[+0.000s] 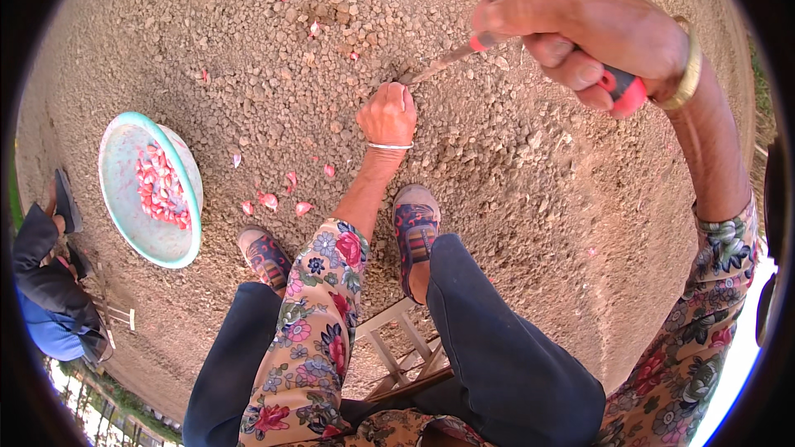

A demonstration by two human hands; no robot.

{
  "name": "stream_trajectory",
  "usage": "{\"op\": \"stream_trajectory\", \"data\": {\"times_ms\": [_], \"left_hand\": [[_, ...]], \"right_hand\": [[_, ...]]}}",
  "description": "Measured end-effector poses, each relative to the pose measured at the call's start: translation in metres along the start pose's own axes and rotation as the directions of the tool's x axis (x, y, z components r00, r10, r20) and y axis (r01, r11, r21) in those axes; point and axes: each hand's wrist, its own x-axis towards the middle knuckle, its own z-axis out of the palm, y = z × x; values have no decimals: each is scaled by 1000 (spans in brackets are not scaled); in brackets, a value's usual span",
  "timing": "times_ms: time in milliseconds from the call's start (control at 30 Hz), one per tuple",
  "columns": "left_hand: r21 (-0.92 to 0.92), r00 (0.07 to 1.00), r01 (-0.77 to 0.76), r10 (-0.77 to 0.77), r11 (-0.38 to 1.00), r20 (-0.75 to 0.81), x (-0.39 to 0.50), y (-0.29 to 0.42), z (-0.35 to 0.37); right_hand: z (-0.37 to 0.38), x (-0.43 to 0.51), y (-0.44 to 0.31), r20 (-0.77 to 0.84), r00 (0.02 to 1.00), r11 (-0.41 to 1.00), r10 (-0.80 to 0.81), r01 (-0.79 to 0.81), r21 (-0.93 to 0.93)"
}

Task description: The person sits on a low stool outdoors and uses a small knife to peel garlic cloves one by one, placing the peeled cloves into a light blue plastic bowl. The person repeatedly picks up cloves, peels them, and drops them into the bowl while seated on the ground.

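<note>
My right hand (577,37) grips the black and red T-shaped handle of a hand tool (444,65). The tool's narrow, soil-coated metal shaft slants down to the left and reaches the soil beside my left hand. My left hand (388,115) is at the ground with its fingers curled downward; whether it holds something under them is hidden. Several pink-coated garlic cloves (268,200) lie on the soil near my left shoe, with a few more scattered farther ahead. A pale green plastic basin (124,223) at the left holds many such pink cloves.
Cloddy, dry soil (534,198) surrounds my hands and feet. I sit low, with a slatted stool or chair (397,335) under me and my patterned shoes (416,217) on the soil. Another person (49,285) in dark trousers is at the far left.
</note>
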Motion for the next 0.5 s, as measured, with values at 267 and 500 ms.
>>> {"op": "stream_trajectory", "data": {"times_ms": [267, 500], "left_hand": [[82, 962, -129, 104, 988, 253, 11, -9, -2], [141, 897, -198, 121, 970, 424, 28, -5, -2]], "right_hand": [[-2, -44, 56, -149, 986, 972, -72, 103, 211], [12, -69, 85, -329, 944, 918, -9, 138, 371]]}}
